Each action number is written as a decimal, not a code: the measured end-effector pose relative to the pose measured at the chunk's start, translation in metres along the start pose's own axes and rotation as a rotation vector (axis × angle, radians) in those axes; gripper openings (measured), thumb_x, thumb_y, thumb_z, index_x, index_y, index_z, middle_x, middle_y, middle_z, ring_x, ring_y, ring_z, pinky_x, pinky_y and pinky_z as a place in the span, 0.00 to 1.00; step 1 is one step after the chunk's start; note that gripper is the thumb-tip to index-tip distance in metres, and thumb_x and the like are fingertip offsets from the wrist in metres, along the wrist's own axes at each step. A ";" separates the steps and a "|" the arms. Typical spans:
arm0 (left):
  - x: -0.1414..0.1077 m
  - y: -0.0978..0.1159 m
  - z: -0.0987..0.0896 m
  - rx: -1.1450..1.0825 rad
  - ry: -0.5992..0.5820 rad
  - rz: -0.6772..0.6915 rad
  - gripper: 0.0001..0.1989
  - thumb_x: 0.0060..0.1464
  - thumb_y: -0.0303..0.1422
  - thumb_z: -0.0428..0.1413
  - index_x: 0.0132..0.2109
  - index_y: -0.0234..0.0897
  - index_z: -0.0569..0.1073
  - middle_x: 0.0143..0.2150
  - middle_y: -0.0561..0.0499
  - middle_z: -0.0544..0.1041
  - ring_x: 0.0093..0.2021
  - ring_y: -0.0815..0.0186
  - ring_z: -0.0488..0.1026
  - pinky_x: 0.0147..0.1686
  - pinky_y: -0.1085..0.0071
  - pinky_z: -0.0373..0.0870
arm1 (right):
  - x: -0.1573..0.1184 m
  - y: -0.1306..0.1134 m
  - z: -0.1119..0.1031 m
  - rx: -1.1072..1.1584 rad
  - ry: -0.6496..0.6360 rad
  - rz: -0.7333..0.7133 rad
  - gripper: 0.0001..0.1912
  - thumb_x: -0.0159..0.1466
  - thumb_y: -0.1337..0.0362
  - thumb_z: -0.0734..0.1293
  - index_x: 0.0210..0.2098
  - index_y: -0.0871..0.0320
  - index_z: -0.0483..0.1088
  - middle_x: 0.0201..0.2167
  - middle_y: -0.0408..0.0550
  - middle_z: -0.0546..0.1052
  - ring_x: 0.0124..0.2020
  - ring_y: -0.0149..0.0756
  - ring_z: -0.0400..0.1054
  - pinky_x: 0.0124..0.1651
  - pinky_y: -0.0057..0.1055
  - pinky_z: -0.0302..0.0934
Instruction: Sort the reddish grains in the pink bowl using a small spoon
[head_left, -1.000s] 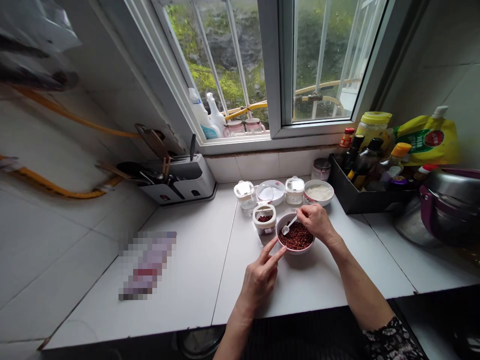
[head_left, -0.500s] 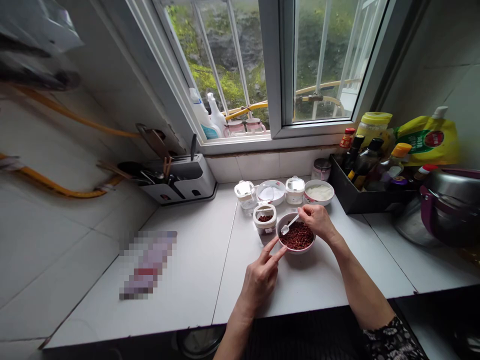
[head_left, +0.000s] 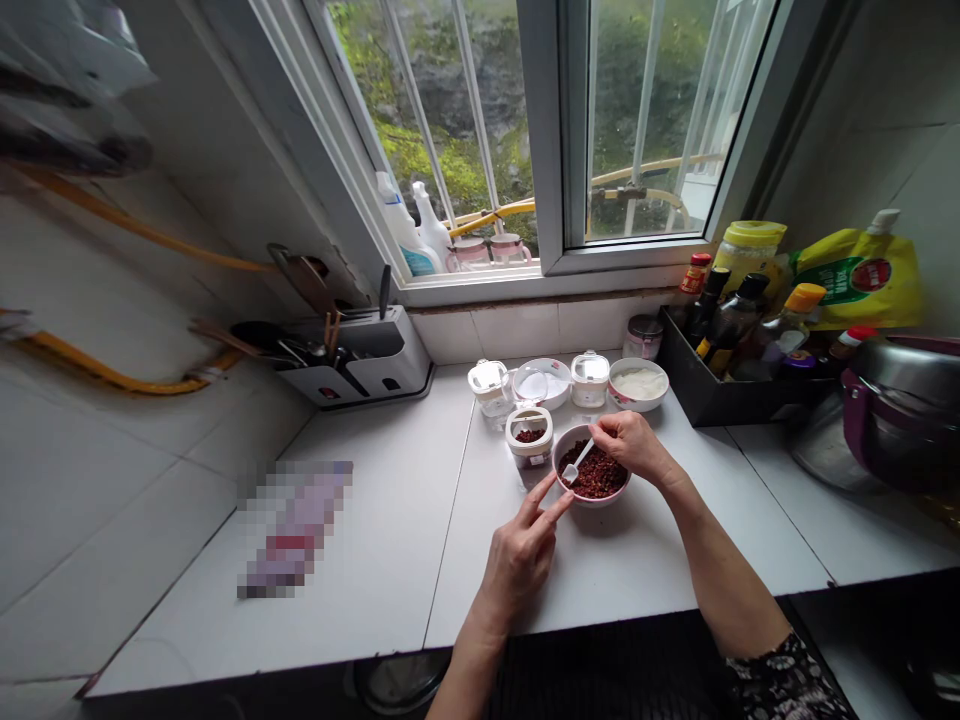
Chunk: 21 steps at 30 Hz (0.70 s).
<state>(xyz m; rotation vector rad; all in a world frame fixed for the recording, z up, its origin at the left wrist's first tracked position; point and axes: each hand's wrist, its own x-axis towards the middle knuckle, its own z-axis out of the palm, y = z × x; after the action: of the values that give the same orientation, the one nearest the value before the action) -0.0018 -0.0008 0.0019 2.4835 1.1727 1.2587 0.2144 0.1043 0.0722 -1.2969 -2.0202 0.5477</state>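
My right hand [head_left: 626,442] pinches the handle of a small white spoon [head_left: 571,473]. The spoon's bowl rests at the left side of a heap of dark red grains that look like Sichuan peppercorns [head_left: 602,474]. They fill much of a white bowl with a pinkish rim [head_left: 594,503] on the counter. At the bowl's near-left rim, two outstretched, parted fingers of my left hand [head_left: 521,550] touch it, the other fingers curled. Just left of the bowl is a clear spice jar [head_left: 529,460] with its lid up and similar grains inside.
Behind stand two clear jars [head_left: 491,398] [head_left: 590,392], a bowl of white powder [head_left: 541,384] and a bowl of white grains [head_left: 637,385]. A black box of bottles [head_left: 712,400] and a steel pot [head_left: 817,440] are at right. A grey utensil holder [head_left: 390,350] stands back left.
The spoon has tipped lower into the red grains, and my right hand has shifted slightly left and down. My left hand has stayed at the bowl's rim.
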 end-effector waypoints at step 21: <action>-0.002 -0.002 0.002 -0.003 -0.008 -0.006 0.30 0.60 0.17 0.47 0.65 0.44 0.66 0.66 0.39 0.68 0.40 0.70 0.80 0.42 0.74 0.79 | 0.003 0.006 -0.001 0.284 0.137 0.206 0.24 0.62 0.49 0.62 0.15 0.55 0.60 0.11 0.41 0.65 0.15 0.29 0.60 0.22 0.27 0.54</action>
<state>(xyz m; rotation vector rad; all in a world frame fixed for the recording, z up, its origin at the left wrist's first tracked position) -0.0025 -0.0007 -0.0013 2.4790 1.1741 1.2464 0.2180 0.1091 0.0699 -1.3342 -1.6397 0.7884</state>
